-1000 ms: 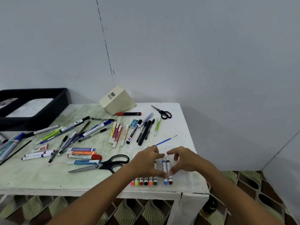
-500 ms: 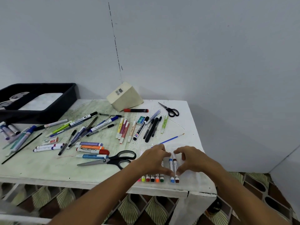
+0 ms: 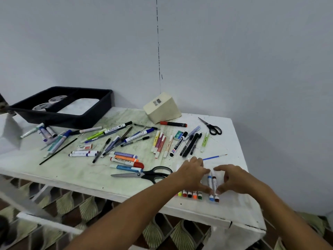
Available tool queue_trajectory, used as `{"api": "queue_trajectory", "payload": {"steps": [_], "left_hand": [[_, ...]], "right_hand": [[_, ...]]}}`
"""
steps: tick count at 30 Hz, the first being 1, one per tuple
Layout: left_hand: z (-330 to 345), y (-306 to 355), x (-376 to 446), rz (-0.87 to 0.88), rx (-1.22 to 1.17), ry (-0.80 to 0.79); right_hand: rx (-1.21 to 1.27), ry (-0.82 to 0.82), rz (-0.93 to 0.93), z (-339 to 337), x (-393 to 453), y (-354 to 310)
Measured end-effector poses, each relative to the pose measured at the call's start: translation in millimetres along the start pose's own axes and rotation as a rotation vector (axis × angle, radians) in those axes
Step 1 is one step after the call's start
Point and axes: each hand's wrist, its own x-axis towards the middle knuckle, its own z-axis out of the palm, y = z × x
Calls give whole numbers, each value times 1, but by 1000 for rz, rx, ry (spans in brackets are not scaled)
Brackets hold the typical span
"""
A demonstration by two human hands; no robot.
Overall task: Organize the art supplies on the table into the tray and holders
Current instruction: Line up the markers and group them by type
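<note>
A row of small white markers with coloured caps lies near the table's front right edge. My left hand covers most of the row, fingers curled over the top ends and thumb by the caps. My right hand pinches the right end of the row, index finger at the top and thumb at the brown cap. The black tray stands at the back left with two tape rolls inside. The cream holder block sits at the back middle.
Many pens and markers are scattered across the white table. Large black scissors lie just left of my left hand. Small scissors and a thin blue brush lie to the right. The table's front edge is close to the caps.
My view has swung left, so the tray shows more fully. Both hands stay cupped round the same row of small markers, which has barely moved on the table.
</note>
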Motion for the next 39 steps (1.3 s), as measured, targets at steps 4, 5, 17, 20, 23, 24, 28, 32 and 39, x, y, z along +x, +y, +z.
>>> {"api": "queue_trajectory", "payload": {"steps": [4, 5, 17, 20, 23, 24, 28, 32, 39], "left_hand": [[-5, -6, -6, 1, -55, 42], [-6, -11, -10, -5, -86, 78], [-29, -187, -137, -329, -159, 373], [-25, -237, -188, -459, -138, 355], [-15, -281, -233, -533, -119, 384], [-12, -292, -244, -553, -104, 383], [0, -329, -270, -541, -23, 376], [9, -348, -272, -460, 48, 426], [13, -366, -269, -358, -18, 455]], "right_hand": [[-19, -11, 37, -3, 7, -8], [-20, 6, 38, -5, 10, -12], [107, 177, -269, 23, 96, -185], [129, 152, -357, 42, 118, -243], [115, 161, -444, 63, 141, -293], [107, 174, -476, 70, 147, -305], [69, 225, -524, 96, 173, -351], [-124, 258, -510, 111, 192, -377], [-312, 217, -489, 122, 205, -388]]}}
